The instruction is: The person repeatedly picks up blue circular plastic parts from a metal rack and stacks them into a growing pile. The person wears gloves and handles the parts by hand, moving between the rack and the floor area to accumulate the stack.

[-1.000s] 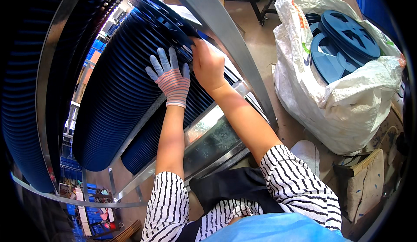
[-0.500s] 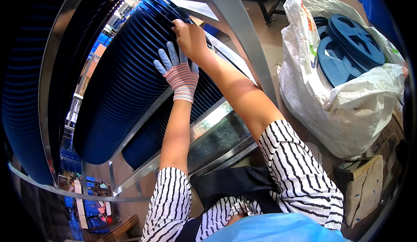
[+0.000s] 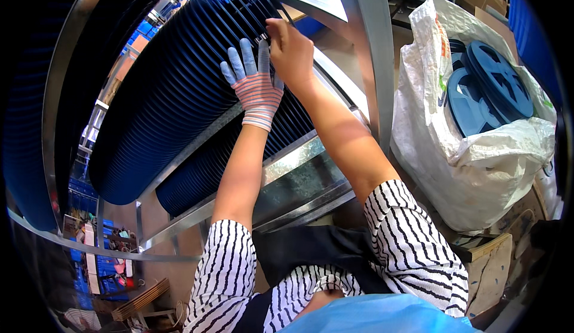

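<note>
Gloved left hand (image 3: 256, 85) lies flat, fingers spread, on row of upright dark blue plastic reels (image 3: 173, 94) upper centre-left; bare right hand (image 3: 290, 49), just right, pinches one reel edge; row runs diagonally lower left

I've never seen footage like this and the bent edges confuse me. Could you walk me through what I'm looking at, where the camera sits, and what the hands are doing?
There is one view, from a wide fisheye camera worn on a person's head and looking down at their own arms, which is why straight bars curve near the rim. The striped sleeves at the bottom belong to that person. Their left hand wears a striped knit glove and lies flat on a long row of dark blue flat reels stood on edge, packed side by side in a metal rack. The bare right hand pinches at the rim of the reels near the far end of the row; whether it grips one is hard to tell. To the right stands a white woven sack, open at the top, with more blue reels lying inside.
</note>
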A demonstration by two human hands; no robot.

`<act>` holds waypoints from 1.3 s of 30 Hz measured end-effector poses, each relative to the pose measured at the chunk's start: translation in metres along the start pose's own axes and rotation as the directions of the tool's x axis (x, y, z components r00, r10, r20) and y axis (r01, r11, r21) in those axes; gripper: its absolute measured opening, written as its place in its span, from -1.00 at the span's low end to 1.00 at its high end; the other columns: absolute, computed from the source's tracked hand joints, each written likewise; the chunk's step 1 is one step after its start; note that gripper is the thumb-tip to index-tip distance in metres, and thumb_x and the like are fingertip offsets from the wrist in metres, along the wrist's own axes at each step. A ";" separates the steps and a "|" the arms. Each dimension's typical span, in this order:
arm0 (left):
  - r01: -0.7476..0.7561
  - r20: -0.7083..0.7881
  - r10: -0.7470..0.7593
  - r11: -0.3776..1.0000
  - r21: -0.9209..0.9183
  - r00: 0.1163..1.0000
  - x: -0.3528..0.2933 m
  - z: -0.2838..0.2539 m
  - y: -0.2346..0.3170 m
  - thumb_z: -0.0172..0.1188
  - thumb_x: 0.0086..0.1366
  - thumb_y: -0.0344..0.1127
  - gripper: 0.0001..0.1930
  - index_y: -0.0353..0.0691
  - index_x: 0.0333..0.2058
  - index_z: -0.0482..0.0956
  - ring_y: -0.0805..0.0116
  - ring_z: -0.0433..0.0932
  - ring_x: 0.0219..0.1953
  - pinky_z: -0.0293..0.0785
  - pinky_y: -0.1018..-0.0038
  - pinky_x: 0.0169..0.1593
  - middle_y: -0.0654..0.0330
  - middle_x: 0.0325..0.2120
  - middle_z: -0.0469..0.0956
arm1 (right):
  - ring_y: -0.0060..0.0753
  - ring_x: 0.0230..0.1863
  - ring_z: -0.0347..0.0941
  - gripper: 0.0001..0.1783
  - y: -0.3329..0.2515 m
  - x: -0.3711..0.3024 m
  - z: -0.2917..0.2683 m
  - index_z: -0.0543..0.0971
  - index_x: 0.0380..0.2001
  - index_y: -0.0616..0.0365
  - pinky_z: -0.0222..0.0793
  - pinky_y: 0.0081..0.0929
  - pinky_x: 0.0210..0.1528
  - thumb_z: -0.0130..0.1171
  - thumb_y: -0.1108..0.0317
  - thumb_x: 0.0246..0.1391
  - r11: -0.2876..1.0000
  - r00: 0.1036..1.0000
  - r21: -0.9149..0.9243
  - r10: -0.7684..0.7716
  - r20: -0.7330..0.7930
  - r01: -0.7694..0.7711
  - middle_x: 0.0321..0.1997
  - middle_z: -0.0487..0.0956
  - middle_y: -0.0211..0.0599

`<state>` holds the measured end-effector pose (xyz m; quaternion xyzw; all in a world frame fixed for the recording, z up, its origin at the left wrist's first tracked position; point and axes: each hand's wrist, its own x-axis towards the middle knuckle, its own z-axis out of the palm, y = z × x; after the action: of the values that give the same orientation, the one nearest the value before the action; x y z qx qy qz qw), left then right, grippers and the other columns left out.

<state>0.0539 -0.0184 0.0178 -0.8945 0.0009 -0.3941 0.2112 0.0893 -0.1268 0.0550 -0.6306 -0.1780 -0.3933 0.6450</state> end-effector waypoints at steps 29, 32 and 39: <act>-0.099 0.035 0.097 0.994 0.048 0.995 0.001 0.002 0.009 0.01 0.13 0.27 -0.22 0.29 0.32 0.07 -0.36 -0.32 0.37 -0.50 -0.27 0.28 -0.09 0.38 -0.23 | 0.12 -0.36 0.54 -0.78 0.034 0.001 -0.001 0.54 -0.27 0.15 0.43 -0.06 -0.32 0.08 0.48 -0.07 0.953 0.999 -0.303 0.028 0.047 -0.012 -0.47 0.58 0.02; -0.072 0.052 0.075 0.995 -0.064 0.996 -0.003 0.001 0.006 0.03 0.16 0.18 -0.27 0.38 0.32 0.04 -0.40 -0.24 0.35 -0.45 -0.29 0.28 -0.08 0.37 -0.15 | 0.08 -0.39 0.53 -0.81 0.016 -0.008 -0.010 0.53 -0.27 0.16 0.43 -0.10 -0.35 0.08 0.47 -0.03 0.963 1.000 -0.270 -0.025 -0.010 0.021 -0.47 0.58 -0.02; -0.057 0.051 0.059 0.998 -0.030 0.997 0.004 -0.008 0.011 0.09 0.13 0.09 -0.30 0.38 0.28 0.14 -0.38 -0.15 0.33 -0.36 -0.31 0.28 -0.08 0.35 -0.08 | 0.01 -0.45 0.52 -0.84 -0.007 -0.015 -0.040 0.50 -0.27 0.17 0.41 -0.22 -0.42 0.08 0.52 0.02 0.969 0.973 -0.213 -0.165 -0.163 0.128 -0.49 0.56 -0.08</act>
<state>0.0528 -0.0316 0.0210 -0.9069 0.0272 -0.3645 0.2096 0.0642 -0.1600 0.0428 -0.6394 -0.1247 -0.5114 0.5605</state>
